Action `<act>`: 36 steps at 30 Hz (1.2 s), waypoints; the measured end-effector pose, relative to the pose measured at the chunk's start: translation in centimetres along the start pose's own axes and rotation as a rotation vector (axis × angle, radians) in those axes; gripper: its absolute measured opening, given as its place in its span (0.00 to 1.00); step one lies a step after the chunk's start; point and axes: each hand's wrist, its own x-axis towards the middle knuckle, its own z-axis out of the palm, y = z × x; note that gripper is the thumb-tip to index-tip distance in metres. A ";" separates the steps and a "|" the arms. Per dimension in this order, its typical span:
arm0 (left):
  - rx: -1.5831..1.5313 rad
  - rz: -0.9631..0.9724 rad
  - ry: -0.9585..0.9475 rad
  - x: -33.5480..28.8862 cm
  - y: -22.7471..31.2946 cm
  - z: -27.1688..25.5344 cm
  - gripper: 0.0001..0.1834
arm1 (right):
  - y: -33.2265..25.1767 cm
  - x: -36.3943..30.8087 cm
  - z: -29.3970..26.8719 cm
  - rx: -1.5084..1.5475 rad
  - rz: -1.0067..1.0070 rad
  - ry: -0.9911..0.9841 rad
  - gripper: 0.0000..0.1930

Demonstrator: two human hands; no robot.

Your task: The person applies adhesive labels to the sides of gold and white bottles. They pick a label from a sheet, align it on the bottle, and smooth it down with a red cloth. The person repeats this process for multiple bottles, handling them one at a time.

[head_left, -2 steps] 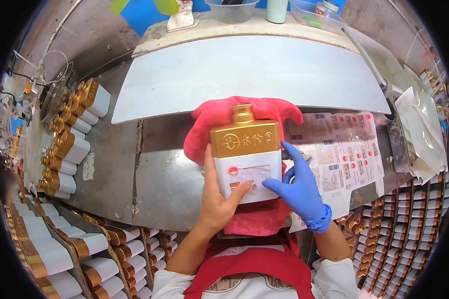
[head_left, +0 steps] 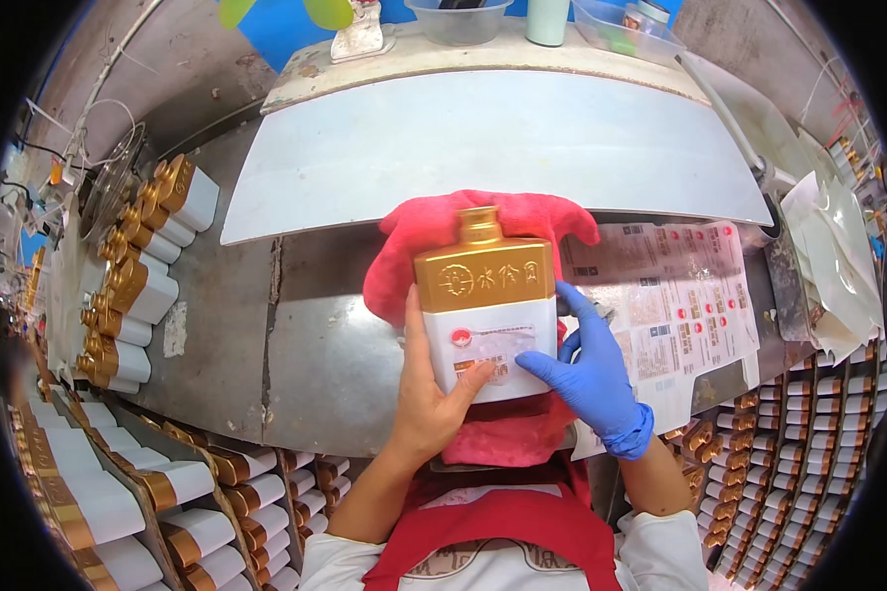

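Plainly, red-marked label point(head_left: 488, 344) on bottle point(head_left: 483, 313).

Left grip point(head_left: 438, 396) and right grip point(head_left: 601, 384) (gloved in blue) hold a gold-and-white bottle point(head_left: 488, 320) over a red cloth point(head_left: 396, 266) on the tabletop point(head_left: 330, 330).

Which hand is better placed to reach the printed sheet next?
Probably the right hand: the sheet lies on its side, close by. The left hand is across the bottle, farther away.
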 end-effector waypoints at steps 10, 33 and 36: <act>0.049 -0.019 -0.131 0.1 0.3 -1.4 0.52 | -0.2 -0.6 0.4 0.184 0.029 -0.070 0.42; 0.667 0.440 0.132 0.4 0.7 0.2 0.38 | -2.3 4.1 -2.2 0.190 -0.236 0.376 0.19; 0.871 0.583 0.090 1.2 1.5 0.1 0.25 | -4.5 5.4 -1.0 -0.109 -0.459 0.520 0.21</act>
